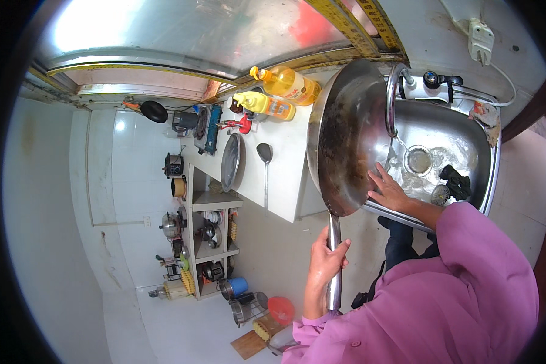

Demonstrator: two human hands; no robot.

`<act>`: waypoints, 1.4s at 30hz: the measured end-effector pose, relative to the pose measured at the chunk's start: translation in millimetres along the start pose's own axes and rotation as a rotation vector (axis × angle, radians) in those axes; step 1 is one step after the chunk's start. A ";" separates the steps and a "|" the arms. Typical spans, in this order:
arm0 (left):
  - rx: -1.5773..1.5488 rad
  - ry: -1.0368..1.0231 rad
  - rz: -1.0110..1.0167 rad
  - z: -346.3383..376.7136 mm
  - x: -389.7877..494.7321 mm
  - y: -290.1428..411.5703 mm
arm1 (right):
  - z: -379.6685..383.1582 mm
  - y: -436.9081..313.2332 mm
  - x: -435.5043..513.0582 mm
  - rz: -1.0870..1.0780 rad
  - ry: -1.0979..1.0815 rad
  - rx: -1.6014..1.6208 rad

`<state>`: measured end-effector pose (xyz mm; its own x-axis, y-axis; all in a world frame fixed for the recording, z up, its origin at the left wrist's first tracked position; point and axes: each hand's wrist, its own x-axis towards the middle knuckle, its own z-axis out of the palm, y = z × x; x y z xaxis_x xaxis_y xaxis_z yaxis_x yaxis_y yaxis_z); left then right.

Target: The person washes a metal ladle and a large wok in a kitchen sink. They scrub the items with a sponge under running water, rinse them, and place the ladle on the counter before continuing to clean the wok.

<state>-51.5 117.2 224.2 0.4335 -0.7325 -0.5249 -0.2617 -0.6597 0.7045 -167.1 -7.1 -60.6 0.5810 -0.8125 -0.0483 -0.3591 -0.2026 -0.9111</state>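
My left hand (328,258) is closed round the metal handle of a large wok (348,150), which is tipped on its side at the left edge of a steel sink (475,136). Fingers spread, my right hand (388,189) is at the wok's inner lower surface, holding nothing; whether the fingertips touch it, I cannot tell. Water runs from the curved faucet (393,98) beside the wok towards the drain (418,160). A black wet cloth or bag (456,183) and a round strainer (440,194) lie at the sink's near right side.
On the white counter (284,177) lie a spatula (265,157) and a round metal lid (230,161). Pump bottles (293,86) stand by the window, with a portable gas stove (208,129) farther along. Shelves (214,200) hold pots. A rag (486,119) lies on the sink's rim.
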 end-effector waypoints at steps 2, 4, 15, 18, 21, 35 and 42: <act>-0.048 -0.040 -0.016 -1.9 2.0 -3.2 | -3.5 5.5 -8.6 -0.024 0.076 0.000; -0.120 -0.092 -0.049 -5.2 5.8 -9.5 | -11.8 11.3 -21.0 0.023 0.092 -0.004; -0.594 -0.454 -0.367 0.6 33.0 -73.2 | -107.7 10.4 -93.5 -0.006 0.474 -0.214; -0.648 -0.532 -0.375 7.8 36.4 -86.3 | -121.3 0.3 -99.6 0.052 0.463 -0.253; -0.686 -0.573 -0.373 8.5 40.8 -93.0 | -127.8 -6.5 -106.4 0.067 0.466 -0.287; -0.444 -0.614 -0.273 -3.8 59.8 -97.9 | -239.4 6.5 -106.1 0.104 0.764 -0.823; -0.304 -0.374 -0.219 -28.2 65.7 -111.2 | -319.5 41.3 -98.2 0.327 0.666 -1.026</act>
<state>30.4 147.2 124.8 0.0983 -0.6297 -0.7706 0.0862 -0.7660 0.6370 -472.4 -110.3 37.3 -0.0140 -0.9609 0.2764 -0.9890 -0.0275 -0.1456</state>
